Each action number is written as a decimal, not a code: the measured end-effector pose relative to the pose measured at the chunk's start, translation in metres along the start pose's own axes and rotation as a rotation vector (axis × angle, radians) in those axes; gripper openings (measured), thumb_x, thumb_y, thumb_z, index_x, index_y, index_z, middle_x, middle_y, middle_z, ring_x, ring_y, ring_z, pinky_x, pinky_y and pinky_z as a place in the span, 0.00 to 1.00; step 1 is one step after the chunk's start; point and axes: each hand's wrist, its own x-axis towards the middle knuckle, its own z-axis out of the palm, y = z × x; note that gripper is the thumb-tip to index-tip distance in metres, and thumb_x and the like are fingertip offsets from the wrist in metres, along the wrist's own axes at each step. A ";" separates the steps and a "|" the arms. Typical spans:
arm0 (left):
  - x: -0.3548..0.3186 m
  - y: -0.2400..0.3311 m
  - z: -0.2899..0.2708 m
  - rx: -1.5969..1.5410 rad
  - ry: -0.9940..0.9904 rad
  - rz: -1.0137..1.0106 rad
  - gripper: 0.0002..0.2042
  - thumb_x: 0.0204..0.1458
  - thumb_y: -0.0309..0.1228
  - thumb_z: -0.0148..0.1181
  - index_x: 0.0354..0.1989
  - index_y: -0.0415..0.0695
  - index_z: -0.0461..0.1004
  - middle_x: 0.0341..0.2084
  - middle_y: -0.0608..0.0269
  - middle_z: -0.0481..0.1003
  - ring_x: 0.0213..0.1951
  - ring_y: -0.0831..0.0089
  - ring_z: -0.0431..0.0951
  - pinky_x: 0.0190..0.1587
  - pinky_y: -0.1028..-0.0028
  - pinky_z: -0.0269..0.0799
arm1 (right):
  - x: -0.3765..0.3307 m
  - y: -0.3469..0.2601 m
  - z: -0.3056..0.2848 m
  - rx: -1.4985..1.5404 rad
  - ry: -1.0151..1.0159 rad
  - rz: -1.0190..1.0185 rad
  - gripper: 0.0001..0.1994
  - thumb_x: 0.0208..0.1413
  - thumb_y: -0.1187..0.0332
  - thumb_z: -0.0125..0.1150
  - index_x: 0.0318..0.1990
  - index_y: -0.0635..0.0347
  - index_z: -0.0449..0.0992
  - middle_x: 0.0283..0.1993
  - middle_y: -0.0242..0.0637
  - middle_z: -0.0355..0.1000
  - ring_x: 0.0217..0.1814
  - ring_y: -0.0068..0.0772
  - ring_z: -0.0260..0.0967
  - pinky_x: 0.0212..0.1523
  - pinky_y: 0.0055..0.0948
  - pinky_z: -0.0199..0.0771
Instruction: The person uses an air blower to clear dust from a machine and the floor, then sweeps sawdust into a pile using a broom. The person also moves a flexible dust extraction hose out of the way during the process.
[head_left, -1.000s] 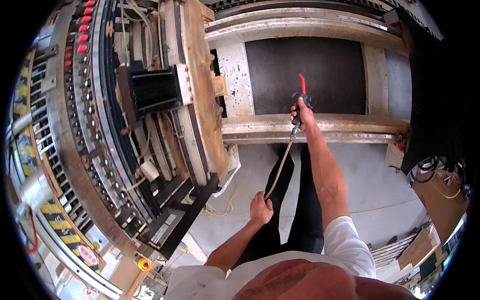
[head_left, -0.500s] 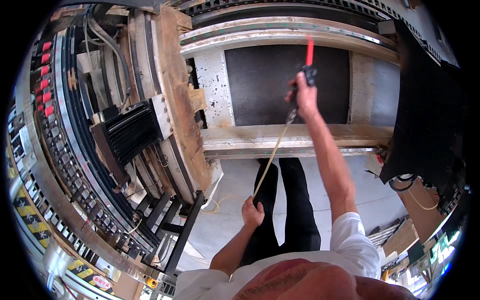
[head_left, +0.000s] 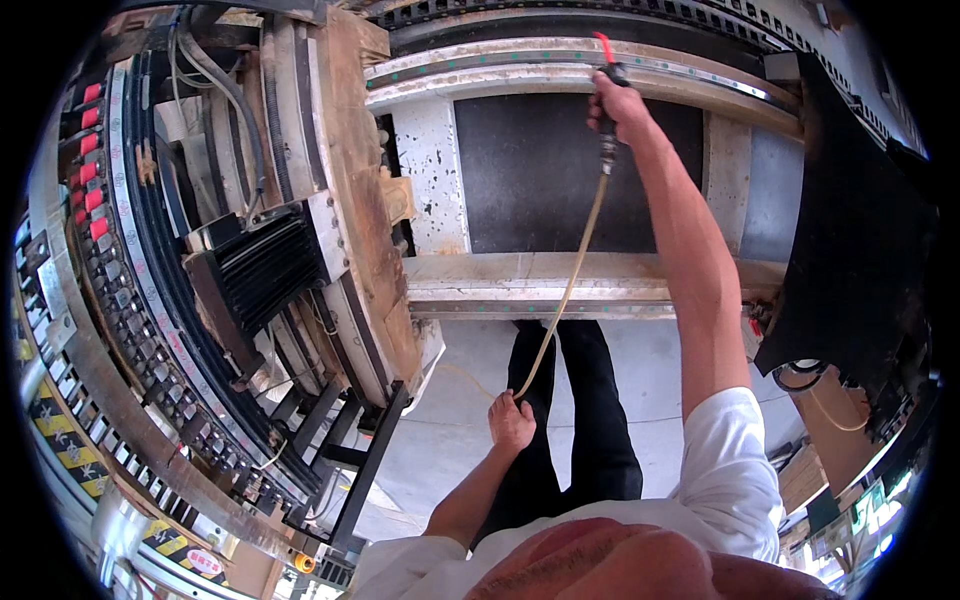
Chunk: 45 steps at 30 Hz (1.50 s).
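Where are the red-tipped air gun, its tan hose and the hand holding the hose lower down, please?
air gun [head_left: 607, 62], head view, on its dark body above the fist.
hose [head_left: 572, 280], head view, mid-length.
left hand [head_left: 512, 422], head view, on its back.

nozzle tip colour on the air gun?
Red, on the air gun in the right hand; head view.

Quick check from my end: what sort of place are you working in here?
Likely a factory floor, at a big industrial machine. A long machine bed with a dark panel, hazard-striped guards, and the right hand aiming an air gun on a hose.
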 end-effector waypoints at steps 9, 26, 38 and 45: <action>-0.001 -0.008 0.000 -0.023 0.002 -0.015 0.19 0.52 0.35 0.52 0.51 0.37 0.67 0.47 0.49 0.72 0.52 0.52 0.70 0.57 0.59 0.62 | -0.030 0.001 0.095 -0.096 -0.192 -0.035 0.17 0.61 0.53 0.55 0.31 0.59 0.68 0.24 0.31 0.65 0.21 0.24 0.63 0.23 0.32 0.74; 0.002 -0.014 0.006 0.033 -0.013 0.109 0.17 0.53 0.32 0.51 0.50 0.36 0.69 0.46 0.45 0.72 0.51 0.50 0.71 0.56 0.58 0.65 | -0.094 0.002 0.071 -0.992 0.027 -0.404 0.28 0.57 0.44 0.53 0.40 0.66 0.78 0.42 0.55 0.75 0.48 0.56 0.72 0.50 0.45 0.71; 0.006 -0.011 0.005 -0.008 -0.009 0.174 0.17 0.54 0.31 0.51 0.51 0.37 0.68 0.46 0.46 0.72 0.50 0.49 0.71 0.55 0.57 0.66 | -0.042 -0.052 -0.138 -0.405 0.444 -0.394 0.29 0.57 0.42 0.55 0.23 0.65 0.74 0.20 0.38 0.73 0.23 0.31 0.73 0.27 0.30 0.74; 0.007 -0.017 0.019 0.015 -0.032 0.189 0.17 0.53 0.31 0.52 0.50 0.36 0.67 0.45 0.45 0.72 0.48 0.47 0.71 0.53 0.57 0.66 | -0.104 0.131 -0.210 0.739 -0.056 -0.013 0.21 0.65 0.47 0.43 0.35 0.59 0.65 0.26 0.37 0.70 0.19 0.28 0.61 0.20 0.29 0.65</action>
